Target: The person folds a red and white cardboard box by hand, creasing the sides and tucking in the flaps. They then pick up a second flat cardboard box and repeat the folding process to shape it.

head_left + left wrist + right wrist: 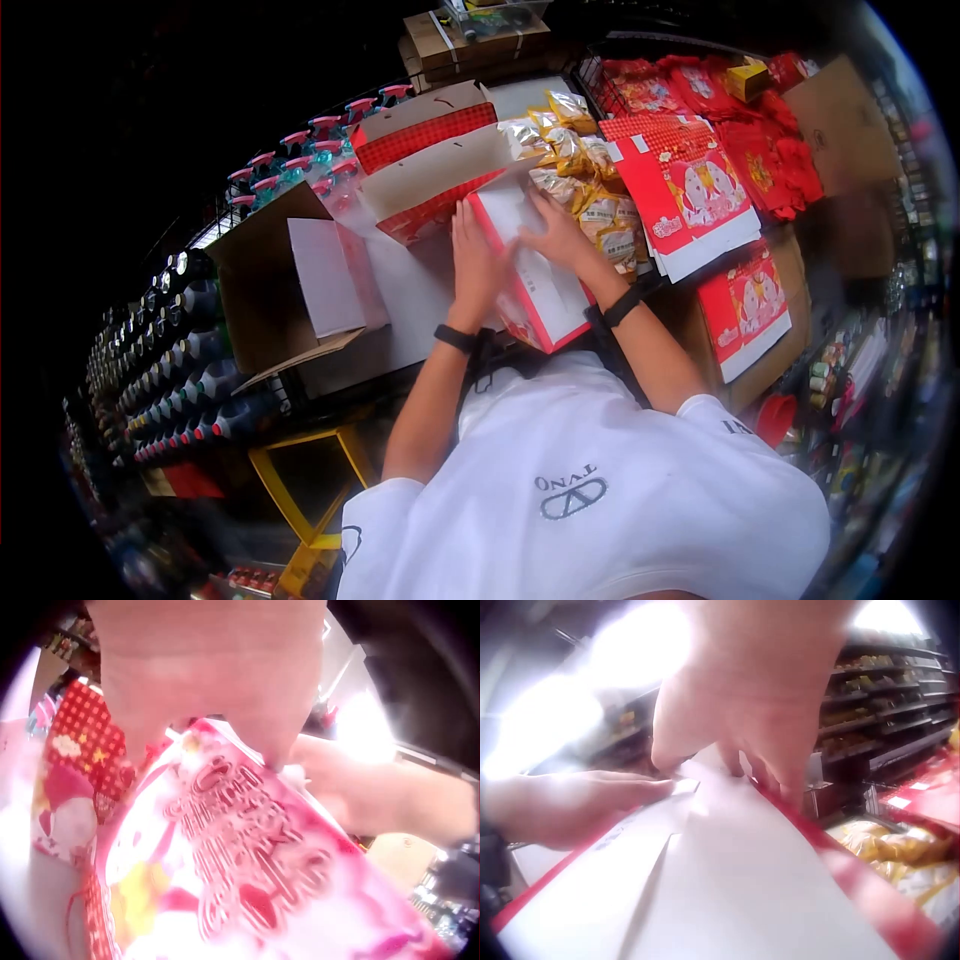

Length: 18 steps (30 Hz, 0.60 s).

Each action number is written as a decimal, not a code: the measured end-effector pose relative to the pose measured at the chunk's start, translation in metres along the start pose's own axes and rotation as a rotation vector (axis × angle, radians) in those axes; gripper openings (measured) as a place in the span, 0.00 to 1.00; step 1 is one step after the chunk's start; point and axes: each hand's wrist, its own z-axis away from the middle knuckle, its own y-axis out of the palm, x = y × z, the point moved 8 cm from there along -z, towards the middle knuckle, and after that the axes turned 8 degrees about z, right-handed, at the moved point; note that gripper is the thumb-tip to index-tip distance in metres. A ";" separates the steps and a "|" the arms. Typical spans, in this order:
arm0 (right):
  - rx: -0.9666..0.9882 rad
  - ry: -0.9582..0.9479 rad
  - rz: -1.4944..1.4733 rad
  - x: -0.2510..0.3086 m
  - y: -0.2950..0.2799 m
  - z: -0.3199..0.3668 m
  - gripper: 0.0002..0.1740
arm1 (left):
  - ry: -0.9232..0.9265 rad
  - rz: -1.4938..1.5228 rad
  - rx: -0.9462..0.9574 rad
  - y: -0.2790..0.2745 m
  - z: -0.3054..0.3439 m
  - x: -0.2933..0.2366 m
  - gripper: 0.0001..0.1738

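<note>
A red-edged box with white flaps [545, 290] stands at the table's front edge, close to the person's body. The left hand [478, 258] lies along its left side, fingers extended; the left wrist view shows that hand [210, 682] over the box's printed pink side [247, 855]. On the right side, the right hand [562, 236] has its thumb and fingers spread on the white top. In the right wrist view, the fingers of the right hand [742, 697] bend down at the far end of the white flaps [727, 862], with the left hand [577, 806] at the left edge.
Two open red checked boxes [425, 140] stand behind the hands. Gold packets [610, 220] lie to the right, beside flat red-and-white cartons [700, 190]. An open brown carton [265, 290] is at the left, near spray bottles [300, 160]. Red packages [760, 165] fill a basket behind.
</note>
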 end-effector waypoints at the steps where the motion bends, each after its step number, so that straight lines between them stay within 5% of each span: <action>1: -0.011 -0.008 -0.002 0.002 0.001 0.000 0.48 | 0.047 -0.003 0.044 0.001 -0.017 -0.001 0.62; 6: -0.037 0.035 0.028 0.001 0.002 0.005 0.45 | 0.087 0.162 0.350 0.011 -0.071 0.000 0.57; 12: -0.001 0.123 -0.093 -0.006 0.007 0.011 0.42 | 0.218 0.027 0.233 0.022 -0.050 0.016 0.32; 18: 0.012 0.132 -0.128 -0.010 0.008 0.009 0.42 | 0.152 0.042 0.234 0.026 -0.052 0.013 0.27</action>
